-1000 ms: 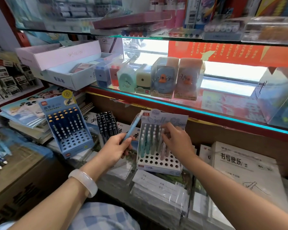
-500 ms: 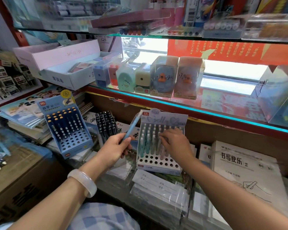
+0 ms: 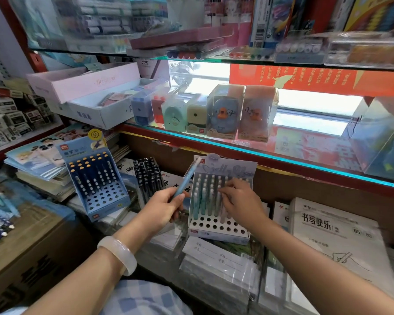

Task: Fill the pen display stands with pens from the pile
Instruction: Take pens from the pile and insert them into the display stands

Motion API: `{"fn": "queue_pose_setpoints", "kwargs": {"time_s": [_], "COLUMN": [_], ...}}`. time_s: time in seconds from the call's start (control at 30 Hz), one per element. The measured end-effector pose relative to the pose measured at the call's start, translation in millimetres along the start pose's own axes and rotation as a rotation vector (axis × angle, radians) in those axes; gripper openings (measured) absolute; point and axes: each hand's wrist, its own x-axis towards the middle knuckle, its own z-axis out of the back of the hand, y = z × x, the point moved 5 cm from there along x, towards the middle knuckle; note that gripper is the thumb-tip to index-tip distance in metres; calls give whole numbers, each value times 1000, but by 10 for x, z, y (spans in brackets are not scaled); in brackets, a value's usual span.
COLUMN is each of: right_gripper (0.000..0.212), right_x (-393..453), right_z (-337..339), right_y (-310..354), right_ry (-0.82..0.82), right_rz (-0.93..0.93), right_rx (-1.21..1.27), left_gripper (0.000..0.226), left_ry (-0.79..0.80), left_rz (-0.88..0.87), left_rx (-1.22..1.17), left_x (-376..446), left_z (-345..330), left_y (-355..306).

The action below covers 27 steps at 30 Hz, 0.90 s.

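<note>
One light-blue pen (image 3: 187,178) sits pinched in the left hand (image 3: 166,204); the right hand (image 3: 239,200), fingers loosely spread, touches pens in the pastel stand (image 3: 216,233). Next: seat it in an empty hole below.

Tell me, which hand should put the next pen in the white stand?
Probably the left hand: it already holds a blue pen beside the white stand. The right hand is busy among the standing pens.

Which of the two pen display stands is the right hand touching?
The white stand with pastel pens, under the right hand; the blue stand sits untouched farther left.
</note>
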Motion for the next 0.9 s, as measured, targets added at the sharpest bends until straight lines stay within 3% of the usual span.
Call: {"fn": "queue_pose_setpoints", "kwargs": {"time_s": [0.17, 0.33, 0.5, 0.6, 0.73, 0.9], "right_gripper": [31, 24, 13, 12, 9, 17], "right_x": [27, 124, 154, 183, 150, -87], "right_z": [48, 183, 349, 542, 909, 906], "right_y": [79, 339, 387, 271, -112, -505], "right_ry": [5, 62, 76, 26, -195, -260], "right_rz": [-46, -292, -342, -362, -314, -284], "right_rx": [67, 789, 1024, 975, 713, 380], "left_gripper": [18, 17, 18, 41, 77, 56], "left_ry": [10, 107, 160, 157, 155, 162], "left_rz": [8, 11, 34, 42, -30, -78], "left_rx": [12, 34, 54, 215, 693, 873], "left_x": [-44, -106, -125, -72, 10, -9], "left_z": [6, -85, -178, -210, -147, -107], "left_y": [-26, -79, -161, -194, -106, -41]}}
